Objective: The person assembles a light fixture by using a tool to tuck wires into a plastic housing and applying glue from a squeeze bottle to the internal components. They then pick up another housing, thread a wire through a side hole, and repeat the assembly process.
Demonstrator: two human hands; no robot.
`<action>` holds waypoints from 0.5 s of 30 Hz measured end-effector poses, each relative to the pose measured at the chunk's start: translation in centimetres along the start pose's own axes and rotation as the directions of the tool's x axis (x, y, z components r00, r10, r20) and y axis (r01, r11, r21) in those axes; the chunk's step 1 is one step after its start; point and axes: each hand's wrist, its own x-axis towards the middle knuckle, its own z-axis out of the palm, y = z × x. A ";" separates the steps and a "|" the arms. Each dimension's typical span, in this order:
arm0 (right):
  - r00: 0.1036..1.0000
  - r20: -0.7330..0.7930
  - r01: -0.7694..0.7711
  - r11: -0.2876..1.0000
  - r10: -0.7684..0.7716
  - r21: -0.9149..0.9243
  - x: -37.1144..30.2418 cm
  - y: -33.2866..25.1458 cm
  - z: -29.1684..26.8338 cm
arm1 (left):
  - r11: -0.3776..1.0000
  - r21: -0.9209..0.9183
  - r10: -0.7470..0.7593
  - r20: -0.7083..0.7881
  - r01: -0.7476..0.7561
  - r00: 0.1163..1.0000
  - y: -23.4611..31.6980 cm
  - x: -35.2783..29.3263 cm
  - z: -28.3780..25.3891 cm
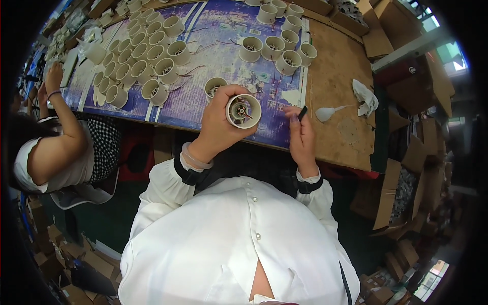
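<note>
My left hand [216, 119] is wrapped round a cream plastic cylinder housing [258, 113], its open end facing up. Inside sits a small round motor [241, 111] with spokes and thin wires. To the right, near the table's front edge, my right hand [302, 140] pinches a small black stick-like piece [303, 113]; its exact kind cannot be made out. Another cream housing [214, 84] stands on the table just behind my left hand and is partly hidden by it. The two hands are apart.
Rows of similar housings [138, 52] with trailing wires fill the table's left, and a smaller group [273, 44] stands at the back. On the right lie a white squeeze bulb [325, 114] and crumpled tissue [365, 97]. A co-worker [61, 137] sits at left; cartons [401, 188] stand right.
</note>
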 end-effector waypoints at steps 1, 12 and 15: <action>1.000 0.005 0.000 1.000 0.000 0.001 -0.1 -0.1 0.0 | 1.000 0.012 -0.003 0.003 0.003 1.000 0.1 0.1 -0.1; 0.994 0.075 0.093 0.953 -0.074 -0.290 -0.7 -0.2 -1.8 | 1.000 -0.021 -0.001 -0.025 0.001 1.000 -0.1 -0.1 0.2; 0.968 0.202 -0.073 0.940 0.147 -0.334 -1.1 -0.3 -3.8 | 0.999 -0.024 -0.028 0.017 0.029 0.999 0.0 -0.2 0.0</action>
